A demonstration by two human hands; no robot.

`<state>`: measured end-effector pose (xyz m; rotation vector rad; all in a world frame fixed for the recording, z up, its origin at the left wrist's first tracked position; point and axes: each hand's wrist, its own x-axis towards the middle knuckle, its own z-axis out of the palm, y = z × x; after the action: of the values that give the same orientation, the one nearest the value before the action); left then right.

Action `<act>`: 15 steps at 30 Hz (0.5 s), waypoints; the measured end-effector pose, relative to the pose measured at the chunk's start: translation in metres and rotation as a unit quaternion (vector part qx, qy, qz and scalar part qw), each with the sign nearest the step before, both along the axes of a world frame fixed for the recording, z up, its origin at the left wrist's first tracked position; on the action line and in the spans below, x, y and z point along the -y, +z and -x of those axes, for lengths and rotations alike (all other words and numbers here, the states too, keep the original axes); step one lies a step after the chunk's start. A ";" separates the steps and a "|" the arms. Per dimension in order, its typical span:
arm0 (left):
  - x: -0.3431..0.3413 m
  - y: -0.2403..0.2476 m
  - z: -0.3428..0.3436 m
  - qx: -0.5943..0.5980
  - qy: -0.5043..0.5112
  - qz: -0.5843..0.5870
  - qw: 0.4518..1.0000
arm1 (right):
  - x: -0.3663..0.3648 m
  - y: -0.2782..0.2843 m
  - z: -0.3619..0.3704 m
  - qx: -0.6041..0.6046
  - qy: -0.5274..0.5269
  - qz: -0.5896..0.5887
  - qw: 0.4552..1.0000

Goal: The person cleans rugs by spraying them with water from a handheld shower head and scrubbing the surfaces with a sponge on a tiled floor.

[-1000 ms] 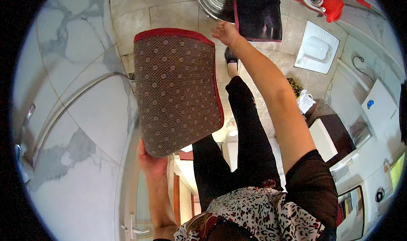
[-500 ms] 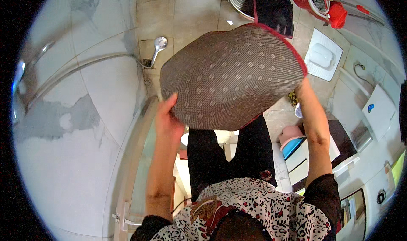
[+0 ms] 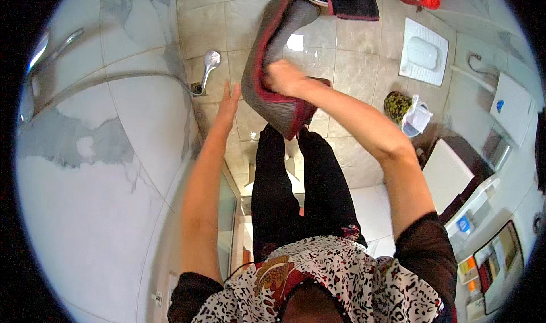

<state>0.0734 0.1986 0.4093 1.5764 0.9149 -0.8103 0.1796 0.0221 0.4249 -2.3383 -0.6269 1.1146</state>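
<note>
Head view: folded mat point(image 3: 252, 75) mid-scene, right of shower head point(image 3: 211, 59); right hand point(image 3: 286, 78) clenched at red-bound edge; left hand point(image 3: 228, 105) spread, just beside; likely soft, floppy; best gripped along opposite edges.

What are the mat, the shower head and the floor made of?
The mat looks like woven fabric, dull and ribbed, because it folds softly. The shower head shines silvery, so it may be metal or chrome-coated plastic. The floor seems to be glossy tile, perhaps ceramic: it has joint lines and bright reflections.
</note>
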 end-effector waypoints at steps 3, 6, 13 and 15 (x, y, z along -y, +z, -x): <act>0.037 -0.012 0.001 0.013 0.091 0.138 0.986 | -0.018 -0.043 0.034 -0.001 0.061 0.019 0.998; 0.050 -0.034 0.006 -0.024 0.109 0.190 0.975 | -0.016 -0.077 0.059 -0.013 0.026 0.048 0.998; 0.036 -0.123 0.032 -0.068 0.133 0.120 0.981 | -0.014 -0.112 0.104 -0.022 0.046 0.082 0.995; 0.030 -0.147 0.044 -0.008 0.095 0.054 0.994 | -0.023 -0.123 0.123 0.033 0.036 0.085 0.995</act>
<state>0.0291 0.1683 0.2621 1.3691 0.9990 -0.7260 0.0563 0.0456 0.3020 -2.5239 -0.6700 1.1668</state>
